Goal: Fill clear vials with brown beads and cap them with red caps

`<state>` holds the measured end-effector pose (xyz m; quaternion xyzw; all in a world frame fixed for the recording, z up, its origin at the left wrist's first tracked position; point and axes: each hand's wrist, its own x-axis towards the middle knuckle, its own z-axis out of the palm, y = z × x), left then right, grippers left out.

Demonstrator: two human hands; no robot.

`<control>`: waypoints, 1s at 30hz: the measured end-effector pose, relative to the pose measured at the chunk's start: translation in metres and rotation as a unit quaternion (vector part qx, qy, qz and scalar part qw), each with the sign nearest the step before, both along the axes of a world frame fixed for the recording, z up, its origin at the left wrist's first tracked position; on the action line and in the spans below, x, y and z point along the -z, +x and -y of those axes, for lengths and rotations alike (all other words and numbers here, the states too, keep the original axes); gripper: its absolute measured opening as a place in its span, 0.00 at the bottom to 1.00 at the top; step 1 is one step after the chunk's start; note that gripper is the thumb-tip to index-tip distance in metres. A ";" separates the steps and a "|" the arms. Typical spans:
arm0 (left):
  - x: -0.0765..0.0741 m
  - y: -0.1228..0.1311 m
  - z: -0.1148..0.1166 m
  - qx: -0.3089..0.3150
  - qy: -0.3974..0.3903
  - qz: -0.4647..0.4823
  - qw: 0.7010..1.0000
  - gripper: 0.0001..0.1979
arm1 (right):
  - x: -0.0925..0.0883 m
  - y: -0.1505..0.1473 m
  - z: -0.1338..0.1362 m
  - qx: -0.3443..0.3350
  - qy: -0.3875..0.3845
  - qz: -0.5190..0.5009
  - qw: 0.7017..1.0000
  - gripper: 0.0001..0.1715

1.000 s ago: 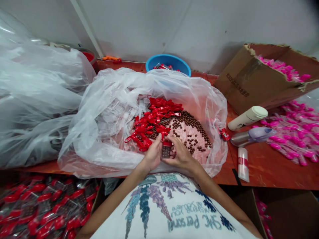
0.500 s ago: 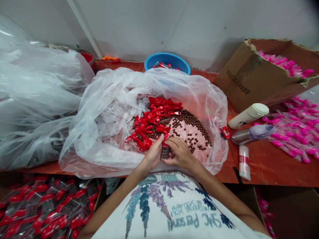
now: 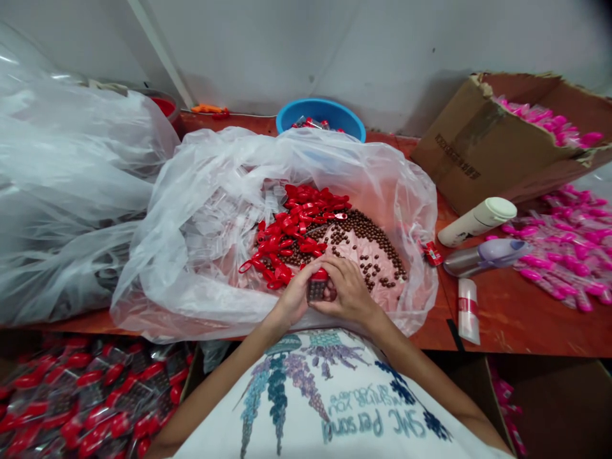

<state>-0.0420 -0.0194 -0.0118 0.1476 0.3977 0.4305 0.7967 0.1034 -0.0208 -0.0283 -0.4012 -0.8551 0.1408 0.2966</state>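
Between my two hands is a small clear box (image 3: 316, 290) filled with brown balls, with a red cap at its far end. My left hand (image 3: 292, 298) closes on its left side. My right hand (image 3: 351, 290) wraps round the right side, fingers bent over the red cap. Just beyond my hands lies a heap of red plastic caps (image 3: 282, 245). Loose brown balls (image 3: 377, 239) are spread on the pink sheet to the right. Empty clear boxes (image 3: 215, 223) are piled on the left, all within a large clear plastic bag (image 3: 176, 312).
A blue basin (image 3: 287, 118) with filled boxes stands behind the bag. To the right are a carton (image 3: 454, 153), a white bottle (image 3: 473, 223), a steel flask (image 3: 461, 262) and pink packs (image 3: 568, 248). Filled red-capped boxes (image 3: 95, 395) lie below at left.
My left thumb and right fingers have moved over the red cap, which now sits flatter on the clear box. The box stays in about the same place.
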 end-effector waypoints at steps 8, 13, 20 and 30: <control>0.012 0.009 0.015 -0.016 -0.022 -0.023 0.999 0.29 | 0.011 0.004 0.001 -0.045 0.057 0.031 0.997 0.37; 0.028 -0.004 0.012 0.025 0.085 -0.141 0.986 0.25 | -0.005 0.022 0.006 -0.026 -0.066 0.065 0.995 0.39; 0.044 -0.064 -0.021 0.007 0.249 -0.452 0.857 0.16 | -0.016 0.097 0.006 -0.004 -0.196 0.190 0.962 0.50; 0.037 -0.016 -0.008 0.235 0.386 -0.673 0.586 0.20 | -0.006 0.063 -0.011 0.035 -0.176 0.080 0.980 0.13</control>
